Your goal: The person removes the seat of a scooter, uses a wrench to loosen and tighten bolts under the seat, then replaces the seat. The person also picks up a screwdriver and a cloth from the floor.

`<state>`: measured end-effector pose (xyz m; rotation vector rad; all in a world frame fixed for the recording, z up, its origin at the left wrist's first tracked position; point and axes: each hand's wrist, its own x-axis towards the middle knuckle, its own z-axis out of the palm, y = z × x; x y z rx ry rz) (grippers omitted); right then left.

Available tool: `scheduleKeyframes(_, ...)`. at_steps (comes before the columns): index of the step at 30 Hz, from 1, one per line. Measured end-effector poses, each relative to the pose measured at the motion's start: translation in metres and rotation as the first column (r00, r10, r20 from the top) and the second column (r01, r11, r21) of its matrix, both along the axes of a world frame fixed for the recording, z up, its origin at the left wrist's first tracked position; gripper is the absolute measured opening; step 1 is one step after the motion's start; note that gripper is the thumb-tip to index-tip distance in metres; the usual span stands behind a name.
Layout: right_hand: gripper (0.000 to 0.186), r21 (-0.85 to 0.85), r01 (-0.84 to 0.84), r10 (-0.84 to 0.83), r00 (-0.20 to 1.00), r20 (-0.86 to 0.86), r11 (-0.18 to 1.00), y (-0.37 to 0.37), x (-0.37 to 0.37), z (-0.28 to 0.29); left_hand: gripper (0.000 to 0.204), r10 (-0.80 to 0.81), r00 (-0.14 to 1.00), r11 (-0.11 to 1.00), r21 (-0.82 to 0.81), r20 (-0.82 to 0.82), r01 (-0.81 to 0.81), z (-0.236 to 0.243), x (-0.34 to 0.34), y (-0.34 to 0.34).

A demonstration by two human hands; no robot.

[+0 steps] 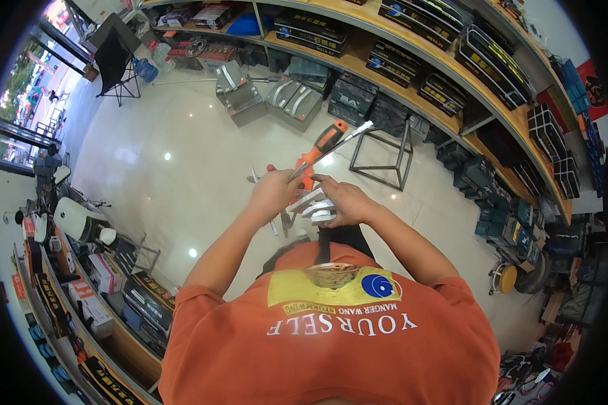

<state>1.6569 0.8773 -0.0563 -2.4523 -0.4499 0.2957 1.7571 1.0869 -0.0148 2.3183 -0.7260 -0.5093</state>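
In front of my orange shirt, both hands are close together above the pale floor. My left hand [271, 194] is closed around several tools. Out of it rise a screwdriver-like tool with an orange and black handle [329, 139] and a slim metal rod [348, 137] slanting up to the right. Below the same hand stick out thin metal shafts [274, 228], their kind unclear. My right hand [348, 201] is closed on some silver-grey metal pieces [319, 208] with curved edges. An orange part [304, 181] shows between the hands; which hand bears it I cannot tell.
A dark metal frame [380, 167] stands on the floor ahead. Beyond it are grey batteries or boxes [294, 100] below a long shelf [338, 59] of black cartons. A folding chair [118, 64] is at far left, a white scooter [81, 217] nearer. A yellow-topped stool [507, 279] is right.
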Motion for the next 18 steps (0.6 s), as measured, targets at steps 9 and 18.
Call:
scheduleKeyframes(9, 0.096, 0.178, 0.000, 0.018, 0.995, -0.102, 0.984, -0.053, 0.209, -0.048, 0.035, -0.054, 0.996, 0.993, 0.111, 0.077, 0.045, -0.043, 0.202, -0.089)
scheduleKeyframes(18, 0.099, 0.273, 0.155, -0.079, 0.960, -0.269, 0.949, -0.116, 0.352, -0.116, 0.032, 0.068, 0.997, 0.985, 0.161, -0.032, -0.062, -0.105, 0.361, -0.173)
